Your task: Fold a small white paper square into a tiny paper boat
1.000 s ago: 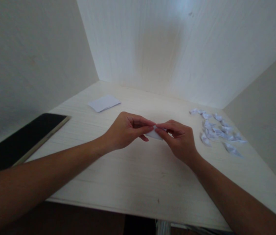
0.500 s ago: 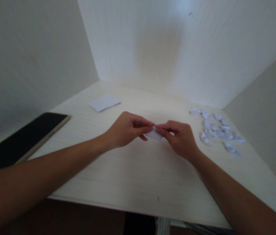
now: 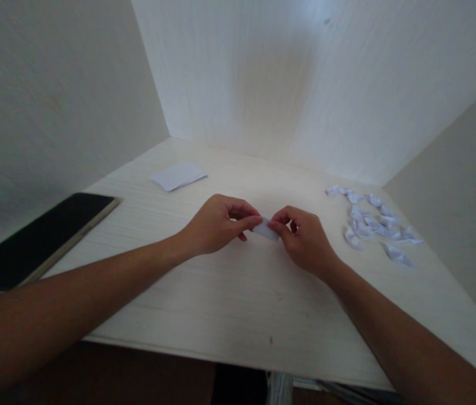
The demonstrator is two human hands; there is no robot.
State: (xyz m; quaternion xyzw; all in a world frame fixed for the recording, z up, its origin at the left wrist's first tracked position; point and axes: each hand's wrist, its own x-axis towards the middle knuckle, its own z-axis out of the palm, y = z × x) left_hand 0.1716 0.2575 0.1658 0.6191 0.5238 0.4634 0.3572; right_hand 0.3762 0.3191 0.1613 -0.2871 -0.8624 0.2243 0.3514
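Between my hands is a small folded piece of white paper [image 3: 266, 229], held above the tabletop. My left hand [image 3: 223, 224] pinches its left end between thumb and fingers. On the right end, the thumb and forefinger of my right hand [image 3: 303, 236] are closed. The fingertips cover both ends of the paper, so its exact folds cannot be made out. To the right of my right hand lie several small folded white paper pieces [image 3: 364, 228] in a loose group.
A stack of white paper sheets [image 3: 179, 175] lies at the back left of the pale table [image 3: 221, 298]. At the far left is a flat black device with a light edge [image 3: 39, 242], perhaps a tablet. Pale panels [image 3: 272, 84] enclose the table on three sides.
My fingertips have moved slightly apart, showing more of the paper's upper edge. Both hands keep their pinch on it.
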